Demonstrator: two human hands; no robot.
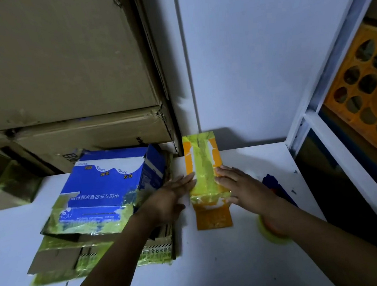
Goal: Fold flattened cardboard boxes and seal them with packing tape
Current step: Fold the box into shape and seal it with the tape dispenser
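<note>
Big brown cardboard cartons stand stacked at the back left, against the wall. Before them is a white table. On its left part lies a pile of flattened brown cardboard sheets with yellow-green tape on the edges. A blue and white printed cardboard box sits on top of this pile.

Just right of the pile, a small orange cardboard box lies on the table, with a strip of yellow-green packing tape along its upper face. The left hand lies flat with straight fingers that touch the left side of this box. The right hand is also released and flat, its fingers pressing the right side. A yellow-green tape roll lies under the right forearm.
</note>
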